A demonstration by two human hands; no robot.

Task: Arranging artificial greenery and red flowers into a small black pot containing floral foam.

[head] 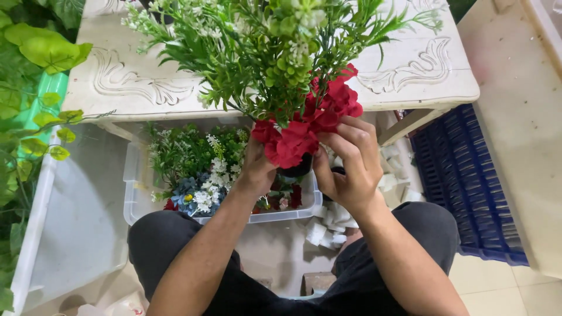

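An artificial bouquet of green sprigs [275,52] and red flowers [304,129] stands in a small dark pot [297,169], held up in front of me. My left hand [256,169] grips the pot and stems from the left, under the red blooms. From the right, my right hand [348,167] closes on the red flowers, fingertips touching the petals. Most of the pot is hidden behind blooms and hands.
A clear plastic bin [132,205] of artificial greenery and blue, white and red flowers sits on the floor by my knees. White foam pieces [331,225] lie to its right. A carved white table [129,88] stands ahead, a blue crate [468,175] at right, leafy vines at left.
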